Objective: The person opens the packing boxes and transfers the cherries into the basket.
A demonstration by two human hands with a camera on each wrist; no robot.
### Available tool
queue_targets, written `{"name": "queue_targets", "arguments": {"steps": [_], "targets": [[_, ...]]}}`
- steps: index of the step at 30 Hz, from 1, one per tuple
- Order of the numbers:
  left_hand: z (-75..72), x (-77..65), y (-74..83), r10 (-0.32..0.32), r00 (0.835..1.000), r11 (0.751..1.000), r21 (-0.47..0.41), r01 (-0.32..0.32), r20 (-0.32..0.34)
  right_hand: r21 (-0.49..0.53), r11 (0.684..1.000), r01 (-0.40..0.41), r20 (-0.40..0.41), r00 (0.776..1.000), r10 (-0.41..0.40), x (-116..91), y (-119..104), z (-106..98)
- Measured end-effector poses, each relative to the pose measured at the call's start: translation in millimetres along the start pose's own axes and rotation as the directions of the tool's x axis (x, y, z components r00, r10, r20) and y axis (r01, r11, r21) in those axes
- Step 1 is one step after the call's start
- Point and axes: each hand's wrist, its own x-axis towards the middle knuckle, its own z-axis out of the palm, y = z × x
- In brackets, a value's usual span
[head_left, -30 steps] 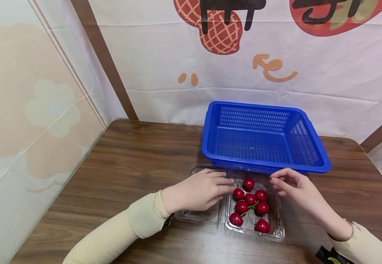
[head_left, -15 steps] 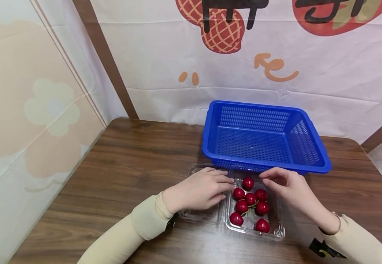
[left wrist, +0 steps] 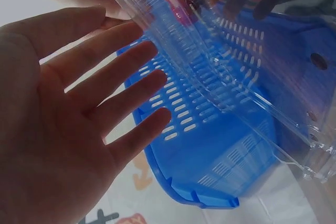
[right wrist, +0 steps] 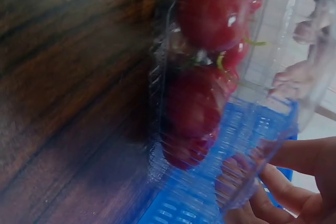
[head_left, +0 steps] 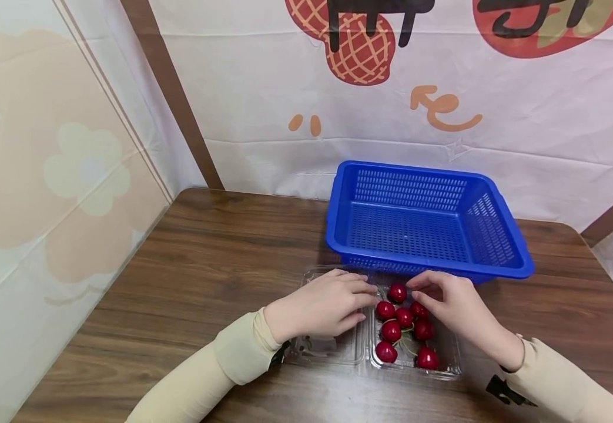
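Note:
A clear plastic clamshell box lies unfolded on the table, with several red cherries (head_left: 391,331) with green stems in its right half (head_left: 446,352). My left hand (head_left: 319,306) lies over the left half, the lid (head_left: 332,348), fingers extended and tips at the middle fold. Bare and spread, those fingers show in the left wrist view beside the clear plastic (left wrist: 210,85). My right hand (head_left: 454,299) is over the box's back right part, thumb and index finger apart, tips close beside the rearmost cherry (head_left: 397,292). Whether they touch it I cannot tell.
A blue plastic basket (head_left: 332,220) with slotted walls stands right behind the box. The brown wooden table (head_left: 221,258) stretches left and right of them. A printed cloth (head_left: 264,76) hangs behind the table's back edge.
My right hand has moved left from the box's right edge to beside the rearmost cherry. The box and the front cherries have shifted slightly. My left hand has barely moved.

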Motion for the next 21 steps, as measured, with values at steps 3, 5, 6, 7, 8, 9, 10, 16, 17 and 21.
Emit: {"name": "queue_targets", "arguments": {"steps": [3, 5, 6, 7, 8, 9, 10, 16, 17, 21], "targets": [[-0.5, -0.8, 0.4, -0.002, 1.000, 1.000, 0.011, 0.002, 0.004, -0.029, 0.999, 0.034, 0.004, 0.999, -0.034, 4, 1, 3], [-1.0, -1.2, 1.1, -0.002, 1.000, 1.000, 0.023, 0.002, 0.006, -0.065, 0.996, 0.056, 0.002, 0.998, -0.056, 7, 2, 6], [-1.2, -1.4, 1.5, -0.002, 1.000, 1.000, 0.028, 0.002, 0.007, -0.084, 0.994, 0.067, -0.001, 0.998, -0.067, 8, 2, 7], [-1.3, -1.6, 1.8, 0.000, 1.000, 0.999, 0.034, 0.000, 0.007, -0.104, 0.992, 0.076, -0.001, 0.997, -0.076, 9, 3, 9], [-1.1, -1.6, 2.1, 0.003, 1.000, 0.999, 0.041, -0.003, 0.006, -0.124, 0.989, 0.083, -0.001, 0.996, -0.084, 9, 3, 10], [-1.1, -1.8, 2.4, 0.005, 1.000, 0.999, 0.044, -0.005, 0.005, -0.141, 0.986, 0.090, -0.001, 0.996, -0.091, 10, 3, 12], [-1.4, -2.1, 2.8, 0.007, 1.000, 0.999, 0.048, -0.007, 0.003, -0.155, 0.983, 0.094, -0.001, 0.995, -0.095, 10, 4, 13], [-1.7, -3.5, 3.6, 0.016, 1.000, 0.998, 0.068, -0.015, -0.009, -0.194, 0.976, 0.097, 0.007, 0.995, -0.097, 10, 3, 17], [-1.6, -3.5, 3.5, 0.016, 1.000, 0.997, 0.071, -0.015, -0.010, -0.200, 0.975, 0.099, 0.009, 0.995, -0.100, 10, 3, 17], [-1.4, -3.8, 2.8, 0.014, 1.000, 0.997, 0.078, -0.013, -0.008, -0.221, 0.970, 0.105, 0.021, 0.994, -0.103, 12, 2, 20]]}}
